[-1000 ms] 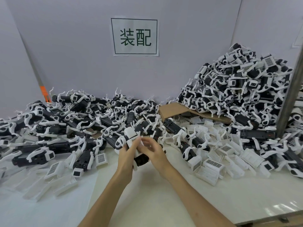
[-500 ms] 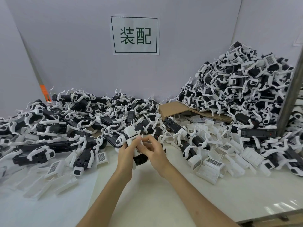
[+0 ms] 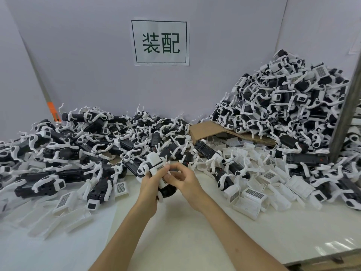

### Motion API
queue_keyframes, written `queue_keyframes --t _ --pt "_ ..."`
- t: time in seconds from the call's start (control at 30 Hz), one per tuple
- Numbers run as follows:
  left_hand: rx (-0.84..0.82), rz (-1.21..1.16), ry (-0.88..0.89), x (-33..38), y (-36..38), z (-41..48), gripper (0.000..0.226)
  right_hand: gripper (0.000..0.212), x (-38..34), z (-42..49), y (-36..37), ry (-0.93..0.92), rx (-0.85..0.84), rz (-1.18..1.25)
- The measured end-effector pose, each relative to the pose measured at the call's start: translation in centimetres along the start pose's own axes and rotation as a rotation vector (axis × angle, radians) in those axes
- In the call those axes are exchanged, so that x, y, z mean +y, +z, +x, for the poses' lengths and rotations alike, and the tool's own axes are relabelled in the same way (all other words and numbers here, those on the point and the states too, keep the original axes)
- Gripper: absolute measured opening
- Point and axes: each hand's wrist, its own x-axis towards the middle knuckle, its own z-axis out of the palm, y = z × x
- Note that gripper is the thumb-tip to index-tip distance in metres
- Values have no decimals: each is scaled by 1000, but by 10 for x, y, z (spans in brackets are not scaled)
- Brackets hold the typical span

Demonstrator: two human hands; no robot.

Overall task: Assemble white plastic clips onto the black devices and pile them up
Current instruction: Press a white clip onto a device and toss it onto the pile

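Here the left hand (image 3: 149, 185) grips the black device (image 3: 168, 191) from its left side, fingers curled round the body, just above the bare table (image 3: 175, 235) in front of the person. The long axis of the device points away from the person, with the far end raised. The white clip (image 3: 155, 163) sits on that far end. The right hand (image 3: 185, 180) is close on the right, its curled fingertips pinching the edge of the clip. The high pile (image 3: 293, 114) lies to the far right, nearer to the right hand, and the way over the loose clips (image 3: 254, 194) looks open.

Left hand (image 3: 149, 185) and right hand (image 3: 187, 182) meet, fingers (image 3: 180, 168) curled, forearms outstretched.
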Motion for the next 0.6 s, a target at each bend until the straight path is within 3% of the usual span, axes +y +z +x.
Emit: queue_keyframes --t 0.27,0.4,0.6 --pt "-6 -7 40 3 4 -6 57 25 6 0 8 -149 94 -81" --pt "-72 -73 22 4 4 -6 45 25 11 -2 14 -300 176 -248" --pt "-111 -10 41 5 4 -7 75 23 12 -4 14 -469 296 -392"
